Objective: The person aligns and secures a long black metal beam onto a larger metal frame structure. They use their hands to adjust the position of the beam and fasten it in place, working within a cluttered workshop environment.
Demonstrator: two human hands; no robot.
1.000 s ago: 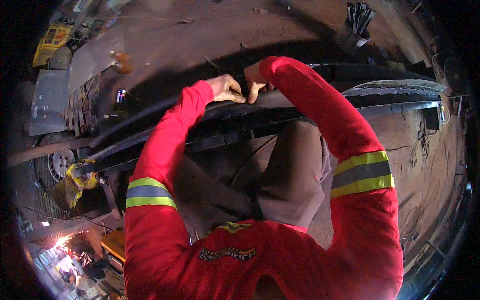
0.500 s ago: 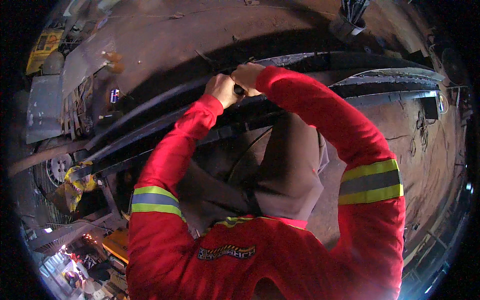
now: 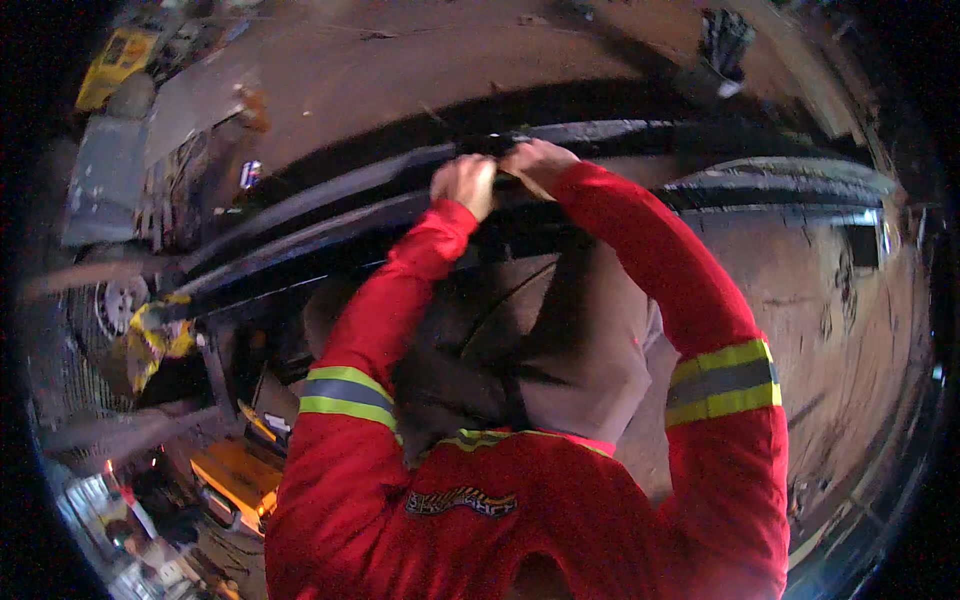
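Note:
Both my arms, in red sleeves with yellow and grey bands, reach forward over long dark metal beams (image 3: pixel 330 235). My left hand (image 3: pixel 465 184) has its fingers curled at the beams, the knuckles up. Just to its right, a small gap away, my right hand (image 3: pixel 540 162) is bent inward with closed fingers. A small dark object (image 3: pixel 492 144) shows beyond and between the two hands; blur and shadow hide its kind. What lies inside either hand's fingers cannot be made out.
A container of thin rods (image 3: pixel 725 55) stands at the far right. Left are a can (image 3: pixel 250 174), a grey metal sheet (image 3: pixel 105 180), a wheel (image 3: pixel 120 305) and a yellow bag (image 3: pixel 155 345). An orange machine (image 3: pixel 235 485) sits at lower left, near sparks. Cables lie on the right-hand floor.
My view has shifted and is more blurred. Both hands have moved a little to the right in it. They were touching around a small dark thing and now have a gap between them.

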